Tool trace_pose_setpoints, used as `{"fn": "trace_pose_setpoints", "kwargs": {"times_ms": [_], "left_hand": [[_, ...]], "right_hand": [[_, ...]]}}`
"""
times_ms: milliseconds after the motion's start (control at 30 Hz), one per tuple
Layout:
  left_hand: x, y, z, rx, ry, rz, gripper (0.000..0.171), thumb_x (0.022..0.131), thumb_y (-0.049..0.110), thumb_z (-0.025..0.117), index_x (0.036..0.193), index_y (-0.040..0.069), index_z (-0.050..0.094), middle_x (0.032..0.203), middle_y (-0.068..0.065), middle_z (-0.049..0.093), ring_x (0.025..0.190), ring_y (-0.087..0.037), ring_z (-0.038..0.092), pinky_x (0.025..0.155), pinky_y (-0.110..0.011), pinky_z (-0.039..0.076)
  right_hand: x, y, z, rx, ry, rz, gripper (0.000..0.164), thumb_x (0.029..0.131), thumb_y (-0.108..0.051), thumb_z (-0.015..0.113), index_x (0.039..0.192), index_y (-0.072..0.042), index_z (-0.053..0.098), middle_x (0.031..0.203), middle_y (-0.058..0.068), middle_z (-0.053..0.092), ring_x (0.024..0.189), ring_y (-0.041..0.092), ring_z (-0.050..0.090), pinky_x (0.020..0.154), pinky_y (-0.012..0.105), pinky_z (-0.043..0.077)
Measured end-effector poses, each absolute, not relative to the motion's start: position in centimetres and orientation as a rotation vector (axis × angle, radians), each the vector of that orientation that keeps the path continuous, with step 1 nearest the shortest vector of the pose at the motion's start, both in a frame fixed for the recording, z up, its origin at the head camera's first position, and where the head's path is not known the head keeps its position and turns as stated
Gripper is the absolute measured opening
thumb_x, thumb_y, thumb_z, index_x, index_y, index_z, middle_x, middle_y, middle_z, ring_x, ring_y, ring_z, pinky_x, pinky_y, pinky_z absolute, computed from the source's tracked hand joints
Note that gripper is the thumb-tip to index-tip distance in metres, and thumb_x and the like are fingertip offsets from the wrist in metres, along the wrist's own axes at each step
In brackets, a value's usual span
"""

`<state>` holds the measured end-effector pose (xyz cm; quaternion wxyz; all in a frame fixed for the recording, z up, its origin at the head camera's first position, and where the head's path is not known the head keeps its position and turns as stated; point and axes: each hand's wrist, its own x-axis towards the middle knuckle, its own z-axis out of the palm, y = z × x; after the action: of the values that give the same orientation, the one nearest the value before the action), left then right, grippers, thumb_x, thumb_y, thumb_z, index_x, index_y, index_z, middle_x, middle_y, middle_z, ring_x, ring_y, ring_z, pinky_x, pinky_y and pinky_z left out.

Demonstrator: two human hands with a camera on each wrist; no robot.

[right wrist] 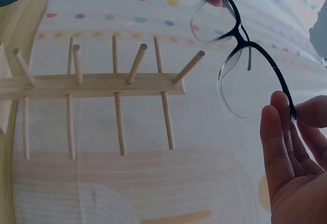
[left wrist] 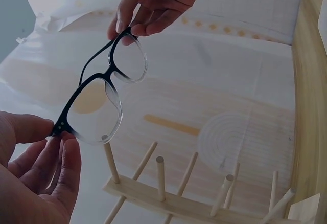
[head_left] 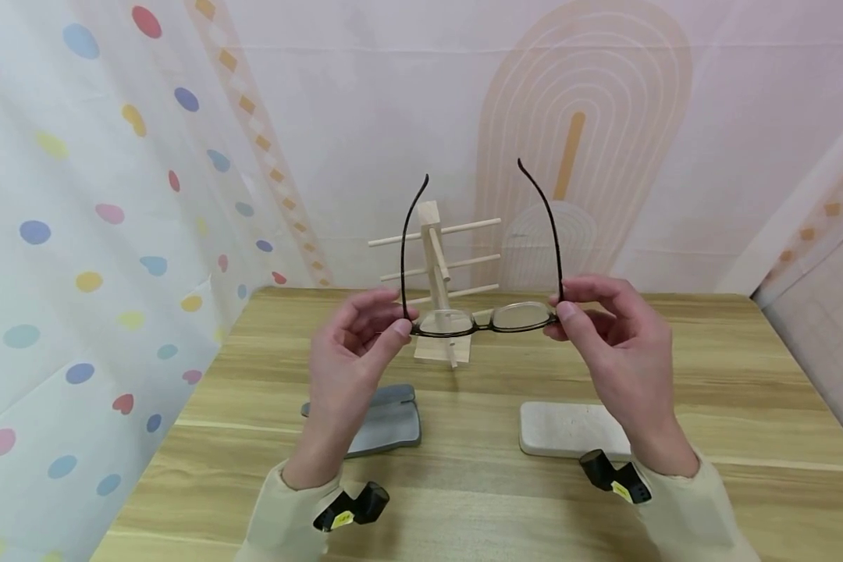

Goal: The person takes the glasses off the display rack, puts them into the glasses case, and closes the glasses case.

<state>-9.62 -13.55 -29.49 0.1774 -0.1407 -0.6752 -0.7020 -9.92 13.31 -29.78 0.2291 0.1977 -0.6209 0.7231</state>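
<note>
The left hand [head_left: 351,343] and right hand [head_left: 625,347], each nearly closed, pinch the black-topped glasses [head_left: 482,328] at opposite hinge corners between thumb and fingers [right wrist: 278,147], above the counter [head_left: 478,499] and on the near side of the wooden stand [head_left: 428,214]. Best to make both pinches light and even, nothing touching the lenses [head_left: 523,316], the open temples [head_left: 557,248] unstrained.
</note>
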Motion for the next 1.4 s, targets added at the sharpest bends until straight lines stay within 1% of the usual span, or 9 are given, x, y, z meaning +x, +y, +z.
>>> {"fn": "trace_pose_setpoints", "kwargs": {"times_ms": [233,467,600,800,1000,1133,1400], "left_hand": [[-9.2,-13.4,-30.0,-0.394,-1.929,-1.989,0.031,0.092,-0.008,0.071,0.122,-0.003,0.067,0.103,-0.007,0.077,0.09,-0.022,0.073,0.078,-0.031,0.063],[-8.9,-13.3,-30.6,-0.408,-1.918,-2.007,0.031,0.091,-0.011,0.071,0.121,-0.005,0.067,0.103,-0.008,0.076,0.092,-0.023,0.073,0.08,-0.036,0.063],[-8.8,-13.2,-30.8,-0.404,-1.924,-2.007,0.031,0.091,-0.011,0.071,0.121,-0.006,0.067,0.103,-0.007,0.076,0.095,-0.023,0.073,0.081,-0.036,0.063],[-8.7,-13.1,-31.1,-0.419,-1.906,-2.019,0.031,0.091,-0.012,0.07,0.121,-0.007,0.066,0.104,-0.008,0.076,0.095,-0.022,0.073,0.082,-0.037,0.063],[-8.5,-13.0,-31.4,-0.417,-1.913,-2.027,0.029,0.092,-0.011,0.07,0.12,-0.005,0.067,0.105,-0.007,0.076,0.096,-0.022,0.073,0.083,-0.037,0.063],[-8.5,-12.9,-31.5,-0.416,-1.925,-2.017,0.028,0.093,-0.01,0.07,0.12,-0.005,0.067,0.105,-0.007,0.076,0.096,-0.021,0.073,0.083,-0.037,0.063],[-8.5,-12.8,-32.0,-0.426,-1.931,-2.007,0.027,0.092,-0.01,0.07,0.119,-0.006,0.068,0.105,-0.006,0.075,0.095,-0.021,0.072,0.081,-0.034,0.063]], "right_hand": [[-9.4,13.7,-30.3,0.585,-1.752,1.903,0.024,0.093,0.014,0.066,0.116,0.012,0.064,0.099,0.01,0.073,0.077,0.017,0.074,0.073,0.026,0.062],[-9.0,13.9,-30.9,0.537,-1.802,1.877,0.022,0.091,0.014,0.067,0.113,0.014,0.063,0.097,0.006,0.074,0.078,0.015,0.074,0.074,0.025,0.062],[-8.7,14.0,-31.3,0.519,-1.831,1.845,0.023,0.091,0.015,0.067,0.113,0.014,0.062,0.098,0.004,0.074,0.079,0.014,0.074,0.072,0.022,0.061],[-8.6,14.1,-31.8,0.602,-1.783,1.84,0.026,0.089,0.019,0.065,0.115,0.014,0.062,0.101,0.007,0.073,0.084,0.015,0.073,0.074,0.018,0.059],[-8.6,14.1,-32.3,0.656,-1.756,1.835,0.031,0.087,0.023,0.064,0.117,0.014,0.062,0.107,0.009,0.071,0.087,0.014,0.071,0.077,0.016,0.058],[-8.6,14.2,-32.6,0.629,-1.814,1.783,0.03,0.087,0.022,0.065,0.115,0.011,0.065,0.107,0.007,0.069,0.087,0.012,0.07,0.077,0.015,0.058],[-8.5,14.2,-32.9,0.657,-1.844,1.699,0.027,0.085,0.024,0.064,0.109,0.013,0.067,0.106,0.006,0.067,0.092,0.011,0.069,0.077,0.016,0.058]]}}
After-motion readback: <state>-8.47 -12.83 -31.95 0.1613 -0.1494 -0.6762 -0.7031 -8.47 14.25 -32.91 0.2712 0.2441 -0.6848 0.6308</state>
